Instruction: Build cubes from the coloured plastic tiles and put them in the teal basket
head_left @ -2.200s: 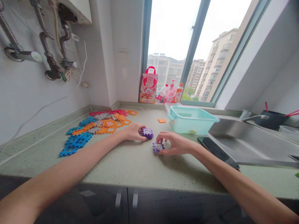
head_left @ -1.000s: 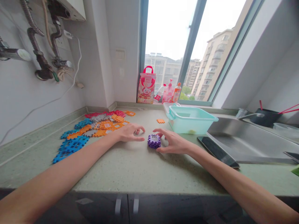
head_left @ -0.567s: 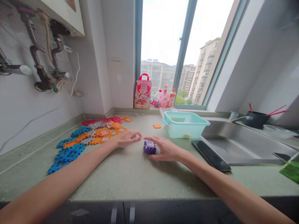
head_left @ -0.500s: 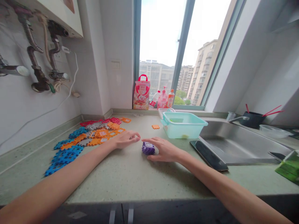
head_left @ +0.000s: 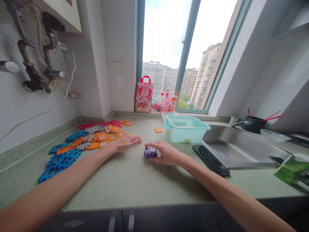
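A small purple stack of toothed interlocking plastic pieces (head_left: pixel 150 152), with printed white marks on top, sits on the counter. My right hand (head_left: pixel 167 153) grips it from the right, thumb at the near side and fingers over the far side. To its left, my left hand (head_left: pixel 127 143) lies low over the counter, fingers stretched toward the stack but apart from it, with nothing visible in them. Under and behind my left wrist spread orange pieces (head_left: pixel 96 138), with blue pieces (head_left: pixel 60 161) nearer me. Red pieces (head_left: pixel 113 123) lie at the back.
A single orange piece (head_left: pixel 158 130) lies left of a mint-green plastic tub (head_left: pixel 188 137). A black phone (head_left: pixel 210 160) rests beside the steel sink (head_left: pixel 246 151). A green carton (head_left: pixel 289 169) is at far right. Bottles (head_left: pixel 165 102) and a pink bag (head_left: pixel 144 97) stand by the window.
My right thumb and fingers have closed in on the purple stack. My left fingers have straightened and lowered slightly. The whole view has shifted a little.
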Tool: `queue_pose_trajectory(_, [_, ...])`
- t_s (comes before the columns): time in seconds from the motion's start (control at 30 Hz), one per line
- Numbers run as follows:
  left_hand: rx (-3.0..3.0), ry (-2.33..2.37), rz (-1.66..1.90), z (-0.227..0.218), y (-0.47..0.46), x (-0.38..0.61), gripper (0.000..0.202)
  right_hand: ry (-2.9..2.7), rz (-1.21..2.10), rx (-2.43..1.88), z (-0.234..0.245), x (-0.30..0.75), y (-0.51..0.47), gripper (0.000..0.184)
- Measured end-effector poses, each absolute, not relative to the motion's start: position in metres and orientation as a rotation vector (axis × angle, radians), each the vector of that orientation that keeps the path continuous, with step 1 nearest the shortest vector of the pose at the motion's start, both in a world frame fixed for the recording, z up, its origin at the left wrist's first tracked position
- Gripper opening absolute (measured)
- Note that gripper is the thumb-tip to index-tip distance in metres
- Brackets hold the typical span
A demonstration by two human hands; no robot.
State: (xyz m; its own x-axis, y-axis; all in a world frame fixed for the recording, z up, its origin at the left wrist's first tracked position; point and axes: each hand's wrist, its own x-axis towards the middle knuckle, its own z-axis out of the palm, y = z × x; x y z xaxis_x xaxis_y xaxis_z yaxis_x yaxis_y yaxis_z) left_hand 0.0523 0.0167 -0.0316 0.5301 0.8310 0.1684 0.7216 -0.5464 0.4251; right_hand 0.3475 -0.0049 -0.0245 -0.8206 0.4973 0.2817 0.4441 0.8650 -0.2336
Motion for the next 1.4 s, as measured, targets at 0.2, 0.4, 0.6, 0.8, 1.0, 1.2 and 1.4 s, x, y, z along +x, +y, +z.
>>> queue_pose_trajectory(0.2, [2.477,1.278,0.531,-0.032,0.017,0.053,0.064,-2.673,0.260,-0.667,-0.025,0.350,-0.003,0.061])
queue_pose_trajectory(0.4, [2.455,1.274,0.558,-0.034,0.018,0.053,0.066,-2.661,0.261,-0.630,-0.025,0.351,-0.002,0.060])
queue_pose_trajectory(0.6, [2.437,1.294,0.555,-0.034,0.018,0.054,0.062,-2.646,0.244,-0.638,-0.025,0.353,0.001,0.060])
queue_pose_trajectory(0.8, [2.384,1.355,0.590,-0.036,0.019,0.054,0.065,-2.617,0.221,-0.612,-0.013,0.355,0.001,0.056])
queue_pose_trajectory(1.0, [2.371,1.369,0.646,-0.039,0.021,0.051,0.066,-2.437,0.057,-0.554,0.053,0.348,0.025,0.048])
queue_pose_trajectory(1.2, [2.378,1.370,0.667,-0.041,0.023,0.049,0.070,-2.255,-0.203,-0.818,0.121,0.358,0.078,0.050])
queue_pose_trajectory(1.4, [2.368,1.362,0.662,-0.039,0.023,0.049,0.070,-2.158,-0.273,-1.163,0.117,0.403,0.138,0.051])
